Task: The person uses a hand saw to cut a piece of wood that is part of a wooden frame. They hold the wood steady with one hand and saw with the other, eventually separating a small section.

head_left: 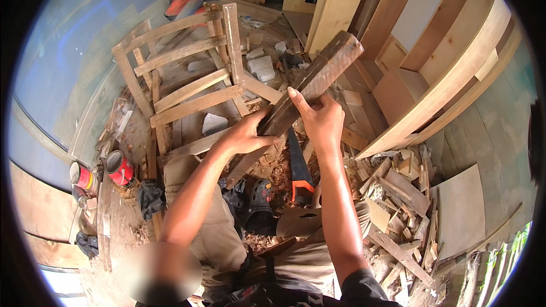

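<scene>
Both hands, left (245, 135) and right (321, 120), grip closed on dark plank (318, 77); floor (398, 193) littered with wood scraps.

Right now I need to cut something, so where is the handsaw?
In the head view the handsaw lies on the littered floor just right of centre, below the dark wooden plank held in both hands, its orange and black handle toward the person's knees.

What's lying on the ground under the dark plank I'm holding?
Under the dark plank lie wood scraps and a handsaw with an orange-and-black handle. The plank covers the blade's far end.
</scene>
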Available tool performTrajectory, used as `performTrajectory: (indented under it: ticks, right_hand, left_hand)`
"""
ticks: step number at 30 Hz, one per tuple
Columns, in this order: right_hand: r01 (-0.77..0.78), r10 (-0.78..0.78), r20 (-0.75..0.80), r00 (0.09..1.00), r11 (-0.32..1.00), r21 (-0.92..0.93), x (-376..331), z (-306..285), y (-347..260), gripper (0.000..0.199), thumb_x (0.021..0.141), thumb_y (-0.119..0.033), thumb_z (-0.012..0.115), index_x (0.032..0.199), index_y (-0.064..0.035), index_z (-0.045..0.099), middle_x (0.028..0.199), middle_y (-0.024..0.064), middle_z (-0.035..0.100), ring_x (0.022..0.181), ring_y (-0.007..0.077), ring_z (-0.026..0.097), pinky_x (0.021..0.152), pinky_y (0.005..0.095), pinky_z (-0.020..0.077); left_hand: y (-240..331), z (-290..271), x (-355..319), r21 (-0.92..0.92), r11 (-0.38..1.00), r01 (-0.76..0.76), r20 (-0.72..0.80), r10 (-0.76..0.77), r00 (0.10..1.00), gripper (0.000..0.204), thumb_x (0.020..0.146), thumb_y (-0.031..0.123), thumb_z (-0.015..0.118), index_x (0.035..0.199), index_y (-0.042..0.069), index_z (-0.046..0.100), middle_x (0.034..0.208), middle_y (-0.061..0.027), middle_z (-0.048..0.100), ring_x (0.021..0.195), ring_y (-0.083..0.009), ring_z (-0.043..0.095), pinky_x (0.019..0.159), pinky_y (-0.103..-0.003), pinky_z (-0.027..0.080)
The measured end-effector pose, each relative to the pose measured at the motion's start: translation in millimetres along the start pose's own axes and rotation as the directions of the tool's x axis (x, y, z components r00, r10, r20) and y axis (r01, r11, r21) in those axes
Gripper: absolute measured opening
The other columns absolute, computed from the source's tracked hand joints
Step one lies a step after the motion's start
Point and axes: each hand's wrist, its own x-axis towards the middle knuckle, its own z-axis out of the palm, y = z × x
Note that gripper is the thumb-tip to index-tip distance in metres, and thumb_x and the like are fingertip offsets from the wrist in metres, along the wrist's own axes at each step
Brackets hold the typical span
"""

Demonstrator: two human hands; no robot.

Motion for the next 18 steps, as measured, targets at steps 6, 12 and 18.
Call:
performTrajectory:
  ticks: [6,12,18]
  right_hand:
    - [-0.238,0.123,0.241,0.963,0.809,0.537,3,0,42,0.043,0.091,-0.027,0.080,0.110,0.0077,0.065,0.096,0.0106,0.073,0.084,0.0173,0.072,0.075,0.0311,0.0620]
    - [-0.352,0.061,0.362,0.930,0.432,0.830,-9,18,112,0.028,0.093,-0.016,0.076,0.112,0.0018,0.066,0.105,0.0101,0.070,0.102,0.0206,0.068,0.094,0.0441,0.0594]
    - [-0.408,0.101,0.509,0.855,0.736,0.540,-42,73,209,0.041,0.093,-0.025,0.077,0.117,0.0047,0.064,0.107,0.0099,0.070,0.099,0.0227,0.068,0.088,0.0415,0.0565]
  left_hand:
    - [-23,-6,-19,0.609,0.792,0.037,-0.251,0.148,0.956,0.088,0.075,0.014,0.086,0.152,0.008,0.042,0.139,-0.0165,0.054,0.131,-0.0321,0.052,0.111,-0.046,0.042]
    - [-24,-3,-15,0.864,0.478,0.162,-0.359,0.357,0.863,0.083,0.073,0.008,0.084,0.147,0.017,0.048,0.135,-0.0114,0.050,0.124,-0.0308,0.050,0.111,-0.050,0.036]
    - [-73,-11,-37,0.880,0.442,0.175,-0.239,0.093,0.967,0.077,0.079,0.011,0.082,0.146,0.012,0.045,0.137,-0.0133,0.050,0.128,-0.0313,0.049,0.110,-0.051,0.035]
